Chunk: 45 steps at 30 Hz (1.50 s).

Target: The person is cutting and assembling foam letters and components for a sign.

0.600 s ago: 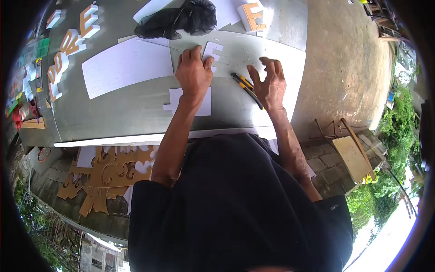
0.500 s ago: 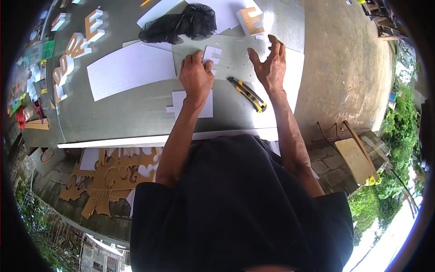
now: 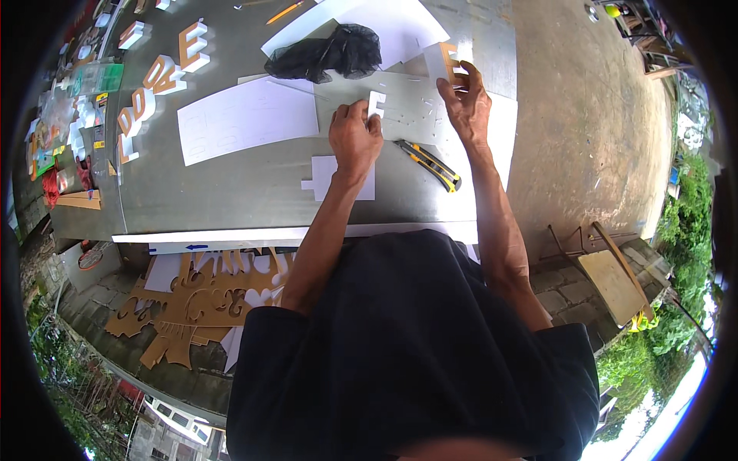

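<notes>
My left hand is closed with its fingertips at the lower end of a small white cut-out letter, which lies over a grey-green sheet. Farther right, my right hand grips the near end of a block letter with a brown face and white sides; thumb and fingers sit on either side of it. A yellow and black utility knife rests on the table between my forearms. Close to my left wrist is a white card piece with a small tab. Tiny white scraps lie between my hands.
A black mesh cloth lies over white sheets at the back. Left of my hand is a white sheet with faint outlines. Several block letters stand at the left. Brown cut-out boards sit below the table edge.
My right hand has gone from open in the air to gripping the block letter. My left hand stays at the white cut-out. The whole view has shifted slightly.
</notes>
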Available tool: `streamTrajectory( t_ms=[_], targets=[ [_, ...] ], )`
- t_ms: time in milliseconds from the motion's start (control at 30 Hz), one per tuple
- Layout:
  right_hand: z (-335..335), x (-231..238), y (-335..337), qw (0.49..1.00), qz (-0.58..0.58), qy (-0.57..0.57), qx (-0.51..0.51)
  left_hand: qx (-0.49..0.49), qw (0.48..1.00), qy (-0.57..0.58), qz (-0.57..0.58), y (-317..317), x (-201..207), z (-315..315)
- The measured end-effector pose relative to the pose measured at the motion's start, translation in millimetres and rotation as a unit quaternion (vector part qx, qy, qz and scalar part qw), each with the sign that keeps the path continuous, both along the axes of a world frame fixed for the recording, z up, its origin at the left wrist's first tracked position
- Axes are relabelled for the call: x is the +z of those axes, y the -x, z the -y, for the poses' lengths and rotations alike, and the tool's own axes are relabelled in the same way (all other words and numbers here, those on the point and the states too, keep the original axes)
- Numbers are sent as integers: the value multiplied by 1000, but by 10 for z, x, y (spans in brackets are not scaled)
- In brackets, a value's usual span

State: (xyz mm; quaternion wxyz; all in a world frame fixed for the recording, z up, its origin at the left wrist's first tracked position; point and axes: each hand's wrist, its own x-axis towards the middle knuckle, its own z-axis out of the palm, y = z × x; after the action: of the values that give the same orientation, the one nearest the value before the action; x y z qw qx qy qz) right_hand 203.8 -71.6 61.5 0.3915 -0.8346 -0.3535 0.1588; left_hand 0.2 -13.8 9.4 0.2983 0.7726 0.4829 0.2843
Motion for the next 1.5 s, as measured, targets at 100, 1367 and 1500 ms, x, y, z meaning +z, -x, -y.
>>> streamTrajectory(
  t_ms=[100, 1367, 1500],
  targets=[
    [255, 113, 163, 1000, -21, -7, -12, 6, 992, 25, 126, 60, 107, 36],
    [773, 614, 1221, 953, -163, -183, 181, -58, 776, 420, 466, 582, 854, 373],
    [788, 571, 1248, 943, -222, -200, 146, -34, 764, 424, 484, 554, 923, 421]
  ],
)
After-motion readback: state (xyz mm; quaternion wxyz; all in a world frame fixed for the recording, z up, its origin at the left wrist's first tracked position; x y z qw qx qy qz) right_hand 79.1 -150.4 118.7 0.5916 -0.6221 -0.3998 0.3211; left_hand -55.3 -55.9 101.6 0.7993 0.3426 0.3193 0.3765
